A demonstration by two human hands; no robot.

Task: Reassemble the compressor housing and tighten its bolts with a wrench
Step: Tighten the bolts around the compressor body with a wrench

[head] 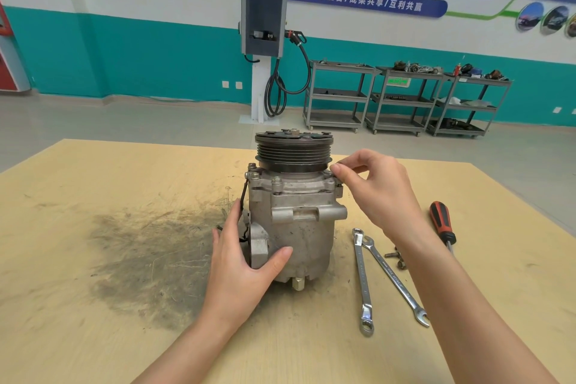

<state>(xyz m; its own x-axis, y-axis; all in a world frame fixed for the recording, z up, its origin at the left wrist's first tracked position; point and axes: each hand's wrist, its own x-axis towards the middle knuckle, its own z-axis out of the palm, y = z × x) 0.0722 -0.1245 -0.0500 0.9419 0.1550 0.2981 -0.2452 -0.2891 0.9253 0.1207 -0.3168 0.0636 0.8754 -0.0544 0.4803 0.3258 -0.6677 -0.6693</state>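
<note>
A grey metal compressor stands upright on the wooden table, its black grooved pulley on top. My left hand steadies the housing's lower left side, thumb across the front and fingers behind. My right hand pinches a bolt head at the upper right corner of the housing, just under the pulley. Two more bolts stand in the housing's front left corner. Two combination wrenches lie on the table to the right, untouched.
A red-and-black screwdriver lies at the right. Loose bolts sit between it and the wrenches. A dark grease stain covers the table's left part. Metal carts and a charging post stand by the far wall.
</note>
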